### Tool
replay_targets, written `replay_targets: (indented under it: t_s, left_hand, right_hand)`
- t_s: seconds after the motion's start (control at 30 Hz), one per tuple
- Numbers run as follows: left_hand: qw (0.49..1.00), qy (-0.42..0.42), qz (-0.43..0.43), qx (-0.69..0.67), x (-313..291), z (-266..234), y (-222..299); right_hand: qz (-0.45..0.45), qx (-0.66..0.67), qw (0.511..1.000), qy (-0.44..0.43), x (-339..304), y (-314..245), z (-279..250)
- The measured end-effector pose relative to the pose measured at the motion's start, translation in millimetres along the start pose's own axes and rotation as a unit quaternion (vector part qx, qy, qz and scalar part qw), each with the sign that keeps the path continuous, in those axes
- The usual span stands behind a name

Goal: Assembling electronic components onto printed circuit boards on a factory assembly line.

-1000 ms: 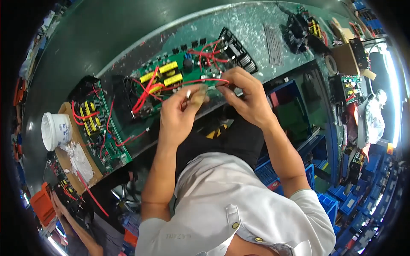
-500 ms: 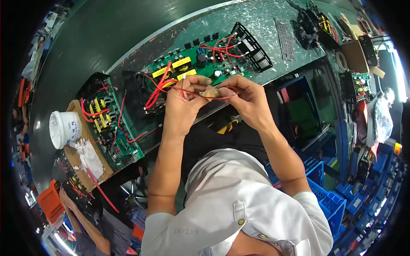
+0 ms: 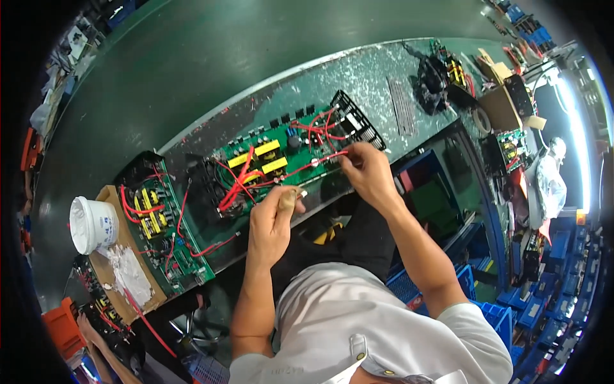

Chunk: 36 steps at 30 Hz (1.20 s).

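Stretched over the green circuit board (image 3: 300, 137), a thin red wire (image 3: 300, 170) runs to the fingers of my right hand (image 3: 367, 169), which pinch its end near the black vented end panel (image 3: 359, 120). My left hand (image 3: 272, 221) is closed just off the board's near edge. A tan covering (image 3: 288, 200) sits around its thumb, and a small whitish piece (image 3: 304, 193) shows at the fingertips, too small to name. Yellow transformers (image 3: 265, 157) and a bundle of thick red wires (image 3: 240, 182) lie on the board beside my left hand.
At left, a second circuit board (image 3: 167, 224) lies beside a cardboard tray (image 3: 109, 253) with a white tub (image 3: 93, 224). A perforated metal strip (image 3: 401, 105) and a black plastic bag (image 3: 432, 80) lie at the far right. Another person's hand (image 3: 89, 329) shows lower left.
My hands have moved apart: the right one went rightward, drawing the red wire out straight, and the left one came lower and nearer. The head view has shifted a little.
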<state>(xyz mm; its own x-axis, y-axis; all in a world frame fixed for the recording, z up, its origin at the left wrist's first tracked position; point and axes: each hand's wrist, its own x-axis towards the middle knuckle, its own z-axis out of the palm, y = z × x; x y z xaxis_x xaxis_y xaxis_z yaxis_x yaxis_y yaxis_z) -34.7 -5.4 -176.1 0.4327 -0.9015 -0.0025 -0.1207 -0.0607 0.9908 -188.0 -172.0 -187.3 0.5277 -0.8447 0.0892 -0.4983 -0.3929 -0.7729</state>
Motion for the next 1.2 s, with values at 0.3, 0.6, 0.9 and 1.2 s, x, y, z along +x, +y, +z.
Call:
replay_targets:
  t_s: [0.3, 0.6, 0.9, 1.2]
  left_hand:
    - [0.998, 0.018, 0.023, -0.050, -10, -5, -25]
    - [0.999, -0.022, 0.017, -0.021, -1, -8, -29]
    - [0.996, -0.010, 0.085, -0.023, 0, -5, -20]
    - [0.978, -0.014, 0.155, 0.136, 3, 0, 8]
  right_hand:
    - [-0.060, -0.059, 0.996, -0.011, 5, -9, 3]
    - [-0.043, -0.070, 0.996, -0.018, 10, -9, -1]
    - [-0.058, -0.186, 0.979, -0.052, 7, -27, 6]
    - [-0.254, -0.038, 0.956, -0.140, -34, -74, -32]
